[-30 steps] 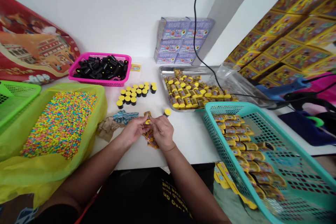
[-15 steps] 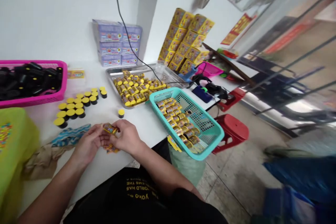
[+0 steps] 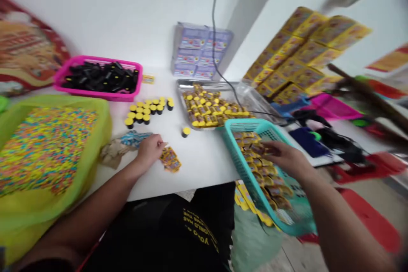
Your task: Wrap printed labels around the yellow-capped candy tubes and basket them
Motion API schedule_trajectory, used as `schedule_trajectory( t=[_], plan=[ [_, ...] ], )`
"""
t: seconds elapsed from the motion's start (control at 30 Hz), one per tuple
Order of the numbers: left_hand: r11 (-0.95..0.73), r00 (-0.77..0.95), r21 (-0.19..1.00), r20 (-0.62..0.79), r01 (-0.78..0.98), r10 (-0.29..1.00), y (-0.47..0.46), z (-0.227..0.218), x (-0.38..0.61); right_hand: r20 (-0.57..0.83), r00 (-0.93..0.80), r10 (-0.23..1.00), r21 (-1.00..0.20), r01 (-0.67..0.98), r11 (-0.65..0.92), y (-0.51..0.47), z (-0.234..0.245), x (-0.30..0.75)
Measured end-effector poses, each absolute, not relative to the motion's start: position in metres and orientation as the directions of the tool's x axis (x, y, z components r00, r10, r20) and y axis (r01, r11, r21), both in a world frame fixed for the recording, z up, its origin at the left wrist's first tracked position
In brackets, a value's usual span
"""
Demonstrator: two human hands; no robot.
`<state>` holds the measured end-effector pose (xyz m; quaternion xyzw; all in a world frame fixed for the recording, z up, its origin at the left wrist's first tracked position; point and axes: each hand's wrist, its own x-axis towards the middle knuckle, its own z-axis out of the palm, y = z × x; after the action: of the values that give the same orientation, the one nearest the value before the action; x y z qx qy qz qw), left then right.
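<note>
My right hand (image 3: 285,157) reaches into the turquoise basket (image 3: 245,124), its fingers closed on a small labelled canister (image 3: 259,148). Rows of similar gold-labelled canisters (image 3: 276,179) lie around it there. On the white table, my left hand (image 3: 150,149) is curled shut beside a small pile of yellow-brown printed labels (image 3: 171,159). Whatever its fingertips pinch is too small to make out. Just beyond the labels stands a single black canister with a yellow lid (image 3: 185,132). A crumpled blue-and-beige cloth (image 3: 119,146) lies left of that hand.
Several yellow-lidded black canisters (image 3: 139,117) stand grouped behind the cloth. A metal tray (image 3: 183,85) holds labelled ones. At the left are a pink basket (image 3: 138,78) of black pieces and a yellow-green tub (image 3: 103,123) of colourful bits. Boxes (image 3: 194,51) stand against the wall.
My right hand has moved right, from beside my left hand into the turquoise basket, carrying the labelled canister. My left hand has let go of it and rests by the labels. The view has swung left.
</note>
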<state>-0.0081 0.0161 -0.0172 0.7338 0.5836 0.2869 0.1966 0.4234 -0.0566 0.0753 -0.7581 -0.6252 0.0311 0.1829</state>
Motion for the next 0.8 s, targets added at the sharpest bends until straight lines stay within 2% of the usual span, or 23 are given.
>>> schedule_trajectory(
  t=[0.03, 0.07, 0.13, 0.2, 0.27, 0.3, 0.37, 0.47, 0.67, 0.8],
  plan=[
    [-0.224, 0.162, 0.608, 0.156, 0.761, 0.974, 0.017, -0.018, -0.009, 0.126, 0.240, 0.962, -0.351, 0.918, -0.183, -0.054, 0.074, 0.424],
    [-0.223, 0.188, 0.601, 0.122, 0.767, 0.975, 0.017, -0.019, -0.009, 0.132, 0.262, 0.956, -0.350, 0.915, -0.202, -0.054, 0.075, 0.420],
    [-0.247, 0.246, 0.588, 0.082, 0.770, 0.966, 0.016, -0.020, -0.008, 0.274, 0.289, 0.917, -0.353, 0.917, -0.184, -0.065, 0.079, 0.400],
    [-0.262, 0.274, 0.587, 0.069, 0.766, 0.959, 0.016, -0.021, -0.008, 0.395, 0.272, 0.878, -0.454, 0.888, -0.071, -0.083, 0.082, 0.364],
    [-0.254, 0.273, 0.611, 0.064, 0.750, 0.960, 0.016, -0.022, -0.007, 0.415, 0.188, 0.890, -0.578, 0.810, 0.098, -0.097, 0.078, 0.321],
    [-0.249, 0.270, 0.629, 0.064, 0.737, 0.961, 0.016, -0.023, -0.007, 0.421, 0.104, 0.901, -0.592, 0.784, 0.186, -0.100, 0.072, 0.300],
    [-0.249, 0.266, 0.658, 0.076, 0.711, 0.961, 0.017, -0.023, -0.008, 0.373, -0.007, 0.928, -0.609, 0.753, 0.250, -0.097, 0.052, 0.261],
    [-0.247, 0.248, 0.665, 0.095, 0.705, 0.964, 0.018, -0.021, -0.008, 0.296, -0.080, 0.952, -0.629, 0.734, 0.257, -0.074, 0.016, 0.223],
    [-0.261, 0.290, 0.630, 0.060, 0.731, 0.955, 0.019, -0.022, -0.007, 0.236, -0.109, 0.966, -0.639, 0.731, 0.239, -0.029, -0.016, 0.190],
    [-0.277, 0.254, 0.716, 0.143, 0.641, 0.957, 0.021, -0.026, -0.009, 0.176, -0.071, 0.982, -0.718, 0.673, 0.177, -0.021, -0.016, 0.176]
  ],
)
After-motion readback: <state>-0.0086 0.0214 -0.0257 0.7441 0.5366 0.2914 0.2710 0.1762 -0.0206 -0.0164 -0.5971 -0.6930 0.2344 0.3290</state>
